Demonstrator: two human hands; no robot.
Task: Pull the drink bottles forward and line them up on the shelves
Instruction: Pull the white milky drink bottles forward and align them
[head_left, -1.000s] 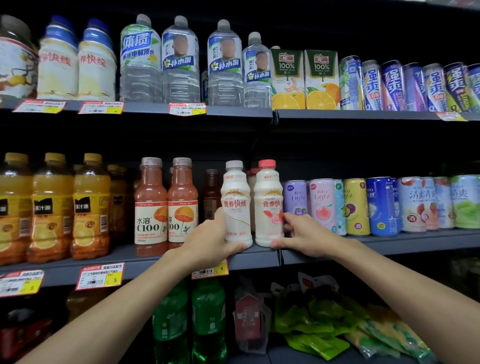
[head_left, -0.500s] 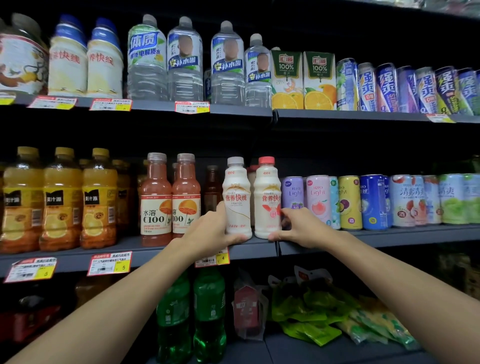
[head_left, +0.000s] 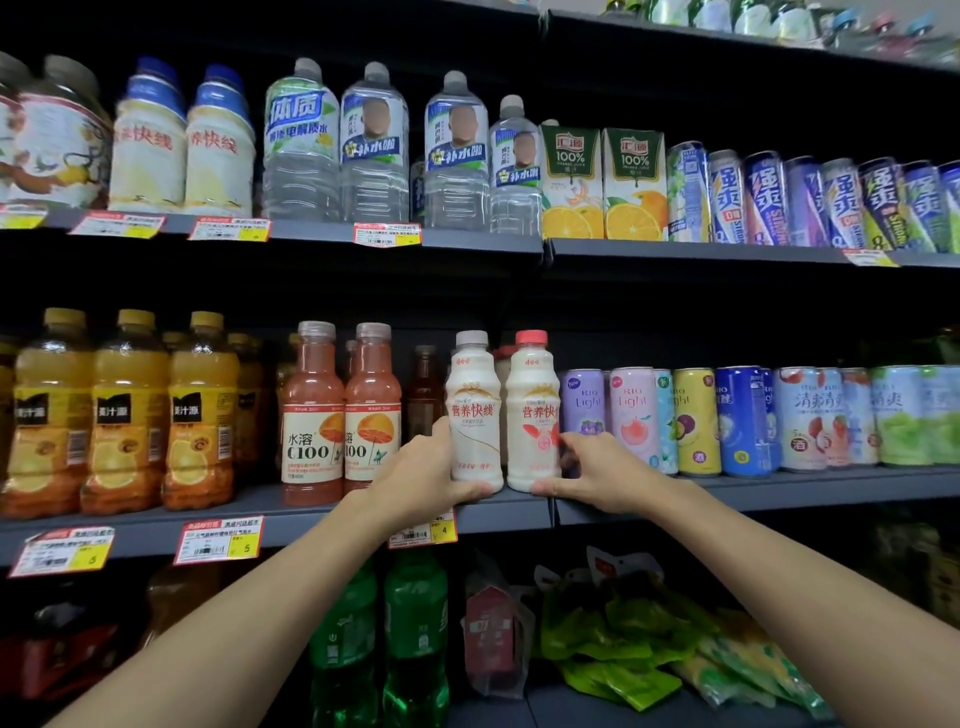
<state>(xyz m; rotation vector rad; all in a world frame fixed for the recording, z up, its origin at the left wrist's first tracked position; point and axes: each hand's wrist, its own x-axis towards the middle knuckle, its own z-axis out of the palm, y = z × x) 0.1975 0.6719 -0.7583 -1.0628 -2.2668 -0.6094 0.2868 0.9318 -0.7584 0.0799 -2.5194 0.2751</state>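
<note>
Left hand: fingers wrap the lower body of the cream plastic bottle with the white cap.
Right hand: fingers curl behind the matching cream bottle with the red cap, thumb at its base.
Bottles: upright, touching, at the front lip of the dark grey middle shelf.
Change: over the last second neither the grips nor the pair have noticeably shifted.
Meaning: this pair looks fronted; the brown bottle just left of it still sits further back.

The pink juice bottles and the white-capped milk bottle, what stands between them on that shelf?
A dark brown bottle, set further back on the shelf, as the head view shows.
</note>
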